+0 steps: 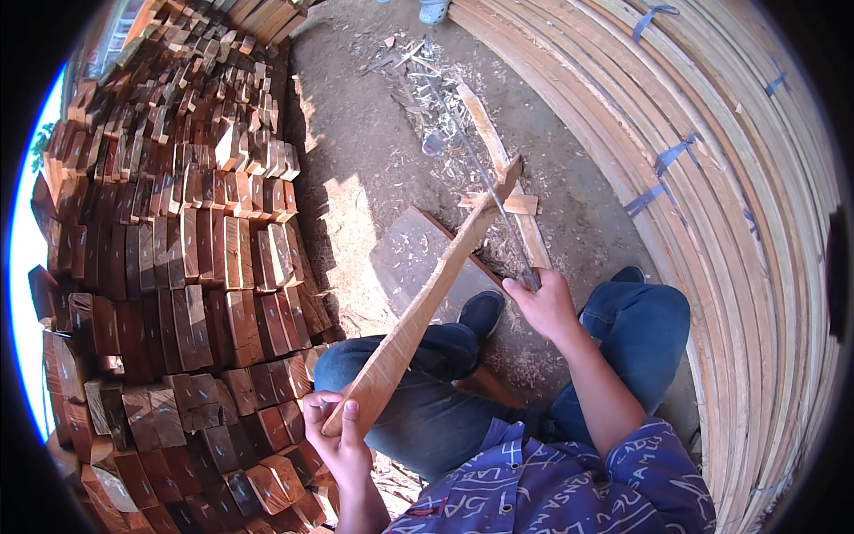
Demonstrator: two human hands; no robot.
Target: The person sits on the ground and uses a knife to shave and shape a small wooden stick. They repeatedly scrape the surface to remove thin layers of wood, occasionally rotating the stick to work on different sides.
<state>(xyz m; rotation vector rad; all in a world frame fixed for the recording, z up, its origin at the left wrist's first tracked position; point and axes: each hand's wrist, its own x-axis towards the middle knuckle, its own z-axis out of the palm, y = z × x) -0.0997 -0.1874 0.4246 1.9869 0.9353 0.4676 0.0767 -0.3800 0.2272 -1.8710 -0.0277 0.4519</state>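
Observation:
My left hand [342,436] is closed on the near, wider end of a long wooden piece [414,320], thumb on top. The piece slants away from me over my left knee and narrows toward its far end. That end rests by a crosspiece of wood [525,204] lying over a longer strip [486,126] on the ground. My right hand [547,303] is wrapped round the handle of a long, thin, dark blade [485,173], seen edge-on, which looks like a machete. The blade passes close beside the wooden piece's far end; contact cannot be made out.
Stacked wooden blocks [196,240] rise along my left. Long boards [640,116], bound with grey-blue straps [673,154], curve along my right. A flat brown board [405,254] lies before my feet, with wood shavings [445,116] beyond. Another person's shoe [433,11] shows at the top.

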